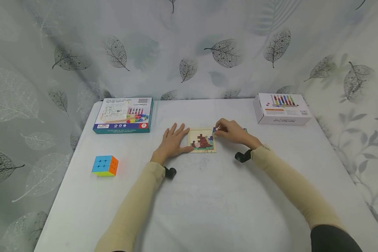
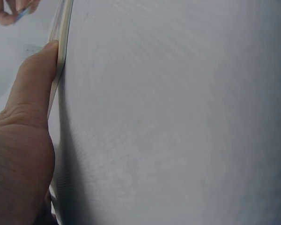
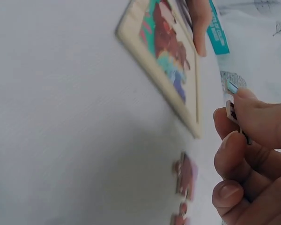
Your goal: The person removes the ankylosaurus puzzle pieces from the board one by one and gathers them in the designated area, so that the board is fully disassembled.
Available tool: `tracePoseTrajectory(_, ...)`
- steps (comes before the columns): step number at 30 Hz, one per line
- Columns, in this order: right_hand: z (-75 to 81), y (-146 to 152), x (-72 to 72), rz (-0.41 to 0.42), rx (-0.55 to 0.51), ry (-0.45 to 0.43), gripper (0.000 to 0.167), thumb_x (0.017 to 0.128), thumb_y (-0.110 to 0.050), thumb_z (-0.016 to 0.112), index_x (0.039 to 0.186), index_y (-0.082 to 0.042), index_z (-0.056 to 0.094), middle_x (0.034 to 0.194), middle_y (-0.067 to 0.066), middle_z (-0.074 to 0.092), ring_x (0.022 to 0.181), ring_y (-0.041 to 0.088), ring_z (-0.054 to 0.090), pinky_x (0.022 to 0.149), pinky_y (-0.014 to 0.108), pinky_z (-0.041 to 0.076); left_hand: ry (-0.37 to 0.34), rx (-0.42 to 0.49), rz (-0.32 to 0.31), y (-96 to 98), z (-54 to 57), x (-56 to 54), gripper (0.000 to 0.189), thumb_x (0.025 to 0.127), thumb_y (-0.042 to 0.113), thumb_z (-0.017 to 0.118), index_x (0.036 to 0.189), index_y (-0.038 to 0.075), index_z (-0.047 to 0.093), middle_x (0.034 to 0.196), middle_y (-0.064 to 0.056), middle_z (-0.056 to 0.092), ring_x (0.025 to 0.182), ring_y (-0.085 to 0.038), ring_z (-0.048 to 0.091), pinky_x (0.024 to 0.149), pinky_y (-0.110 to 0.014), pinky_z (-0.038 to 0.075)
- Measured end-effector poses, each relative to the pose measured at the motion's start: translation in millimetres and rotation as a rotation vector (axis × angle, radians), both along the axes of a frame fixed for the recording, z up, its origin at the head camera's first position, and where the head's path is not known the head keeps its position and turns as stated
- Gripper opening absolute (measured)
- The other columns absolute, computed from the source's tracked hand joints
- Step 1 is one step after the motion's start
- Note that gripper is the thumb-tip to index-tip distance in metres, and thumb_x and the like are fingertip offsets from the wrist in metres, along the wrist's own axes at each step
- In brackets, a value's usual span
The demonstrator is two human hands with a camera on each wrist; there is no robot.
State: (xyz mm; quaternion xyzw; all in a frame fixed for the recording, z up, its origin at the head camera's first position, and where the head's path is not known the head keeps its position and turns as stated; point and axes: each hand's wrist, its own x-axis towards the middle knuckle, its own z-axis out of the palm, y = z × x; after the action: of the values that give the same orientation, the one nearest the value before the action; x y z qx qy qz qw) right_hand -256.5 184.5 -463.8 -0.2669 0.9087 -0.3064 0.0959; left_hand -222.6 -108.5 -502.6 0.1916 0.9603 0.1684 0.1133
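A small wooden puzzle tray point(image 1: 202, 151) lies flat on the white table, partly filled with a joined picture point(image 1: 203, 141) of a brown figure on green. My left hand point(image 1: 172, 142) rests beside it with fingers spread, the thumb on the tray's left edge. Over the tray's upper right corner, my right hand point(image 1: 231, 131) pinches a jigsaw piece point(image 3: 232, 112) between thumb and fingers. Most of that piece is covered by the fingers. In the right wrist view, a loose pinkish jigsaw piece point(image 3: 187, 176) lies on the table below the tray, with another at the frame's bottom.
A colourful cube puzzle point(image 1: 104, 166) sits at the left of the table. Behind it lies a flat teal-edged box point(image 1: 123, 115). A white box point(image 1: 282, 109) stands at the back right. Leaf-patterned curtain point(image 1: 189, 45) surrounds the table's back and sides.
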Motion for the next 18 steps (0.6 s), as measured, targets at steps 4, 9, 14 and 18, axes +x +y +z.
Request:
tracePoseTrajectory(4,-4.7,12.4,6.4,-0.023,0.011,-0.026,0.017,0.1,-0.016,0.061,0.113,-0.004,0.062,0.103,0.014,0.074,0.084,0.021,0.062,0.075,0.034,0.05,0.002,0.005,0.001,0.7,-0.4,0.3,0.092,0.089,0.064,0.063,0.161,0.024,0.024,0.172,-0.002,0.01,0.16,-0.031,-0.002,0.129,-0.057,0.002)
tracePoseTrajectory(9,-9.4,19.3,15.6,-0.019,0.034,-0.06,0.012,0.1,-0.013,0.06,0.107,-0.004,0.065,0.106,0.013,0.071,0.087,0.02,0.056,0.078,0.034,0.048,0.0,0.001,-0.003,0.1,1.4,0.2,0.092,0.089,0.064,0.063,0.161,0.023,0.024,0.172,-0.003,0.01,0.16,-0.032,-0.002,0.129,-0.057,0.002)
tracePoseTrajectory(14,-14.1,22.7,19.1,-0.037,0.017,-0.047,0.012,0.099,-0.014,0.063,0.106,-0.005,0.065,0.103,0.013,0.072,0.082,0.018,0.056,0.074,0.031,0.046,-0.002,-0.005,-0.004,-0.1,2.4,-0.4,0.092,0.089,0.064,0.063,0.162,0.023,0.023,0.172,-0.003,0.01,0.16,-0.032,-0.002,0.129,-0.057,0.002)
tracePoseTrajectory(18,-15.2,23.9,19.5,-0.073,0.001,-0.051,0.018,0.098,-0.017,0.065,0.11,-0.004,0.066,0.102,0.013,0.072,0.084,0.021,0.058,0.077,0.033,0.048,-0.002,0.001,-0.003,0.2,0.7,0.0,0.092,0.089,0.064,0.063,0.161,0.023,0.024,0.172,-0.003,0.01,0.16,-0.032,-0.003,0.129,-0.057,0.002)
